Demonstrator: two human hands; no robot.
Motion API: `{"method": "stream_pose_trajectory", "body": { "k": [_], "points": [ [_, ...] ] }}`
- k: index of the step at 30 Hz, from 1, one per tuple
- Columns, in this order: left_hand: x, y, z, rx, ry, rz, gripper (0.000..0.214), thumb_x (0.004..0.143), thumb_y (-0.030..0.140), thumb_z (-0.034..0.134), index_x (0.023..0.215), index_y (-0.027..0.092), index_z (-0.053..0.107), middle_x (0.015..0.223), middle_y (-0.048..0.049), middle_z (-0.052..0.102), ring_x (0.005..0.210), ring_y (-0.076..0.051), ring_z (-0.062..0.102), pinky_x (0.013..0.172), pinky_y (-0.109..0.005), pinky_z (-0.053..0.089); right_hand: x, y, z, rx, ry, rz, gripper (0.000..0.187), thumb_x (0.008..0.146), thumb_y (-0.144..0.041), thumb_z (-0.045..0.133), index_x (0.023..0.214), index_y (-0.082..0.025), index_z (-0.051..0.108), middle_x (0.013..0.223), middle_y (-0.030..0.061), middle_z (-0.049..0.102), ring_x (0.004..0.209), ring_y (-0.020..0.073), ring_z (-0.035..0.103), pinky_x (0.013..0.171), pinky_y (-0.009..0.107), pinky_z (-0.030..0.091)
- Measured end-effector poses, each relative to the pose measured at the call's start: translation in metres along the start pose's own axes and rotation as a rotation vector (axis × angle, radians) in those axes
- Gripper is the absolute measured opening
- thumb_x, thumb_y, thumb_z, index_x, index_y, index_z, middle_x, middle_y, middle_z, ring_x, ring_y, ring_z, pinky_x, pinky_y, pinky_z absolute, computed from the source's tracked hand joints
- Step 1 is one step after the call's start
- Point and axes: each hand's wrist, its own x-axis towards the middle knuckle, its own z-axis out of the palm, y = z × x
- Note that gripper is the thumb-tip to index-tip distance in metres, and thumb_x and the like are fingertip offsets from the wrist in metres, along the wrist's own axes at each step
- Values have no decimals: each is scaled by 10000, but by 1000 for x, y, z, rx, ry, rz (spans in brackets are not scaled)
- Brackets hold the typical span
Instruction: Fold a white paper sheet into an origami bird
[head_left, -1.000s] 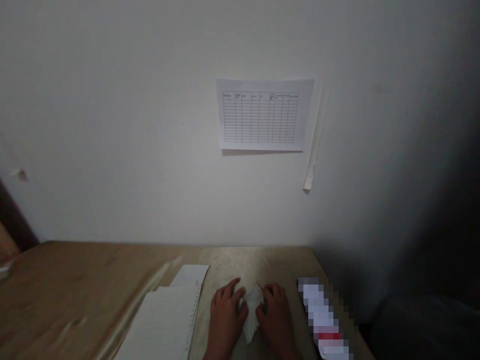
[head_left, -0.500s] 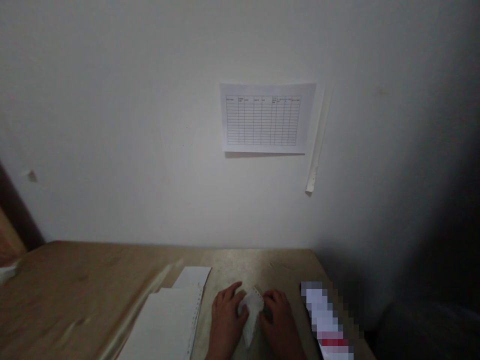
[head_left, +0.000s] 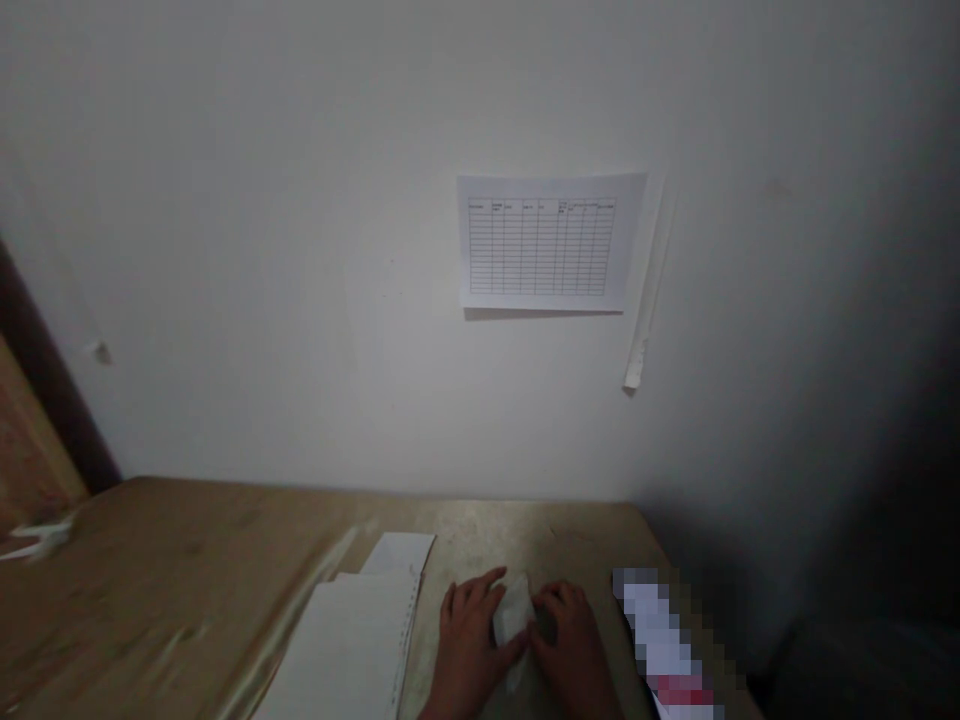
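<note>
A small piece of folded white paper (head_left: 514, 605) lies near the front of the table, between my two hands. My left hand (head_left: 472, 630) is curled at its left side, index finger and thumb against the paper. On the other side, my right hand (head_left: 568, 632) pinches the paper's right edge with bent fingers. The two thumbs almost meet over its lower part, which they partly cover. To the left of my left hand lies a stack of white loose-leaf paper (head_left: 341, 640) with a row of holes along its right edge.
Another white sheet (head_left: 401, 550) sticks out behind the stack. A dark-edged object with a pixelated bright face (head_left: 664, 630) lies right of my right hand. The brown table cover (head_left: 187, 580) has creases. A printed table sheet (head_left: 551, 243) hangs on the wall behind.
My hands have come closer together and the thumbs have moved inward over the paper. Its pointed lower end and holed corner no longer show clearly. The view has shifted slightly left.
</note>
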Motion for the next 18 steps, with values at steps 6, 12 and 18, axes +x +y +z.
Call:
{"method": "stream_pose_trajectory", "body": {
  "k": [6,12,18],
  "points": [
    [0,0,-4,8,-102,-11,676,651,417,770,1292,261,621,1521,-54,472,1389,-326,399,1213,-540,122,2,4,1,26,0,-11,237,806,-210,555,971,-247,721,1097,73,657,1093,227,574,982,328,416],
    [2,-2,-2,-15,-111,-36,668,667,404,746,1302,244,611,1523,-66,468,1411,-311,383,1221,-528,104,3,3,1,-43,32,-24,186,832,-232,579,942,-245,728,1072,70,656,1082,225,568,974,318,398],
    [1,-2,-1,-31,-104,-32,663,665,402,753,1292,234,618,1514,-77,477,1411,-309,389,1228,-528,97,3,4,0,-41,12,-32,180,863,-266,582,974,-255,723,1092,60,652,1079,219,559,963,315,387]
  ]
}}
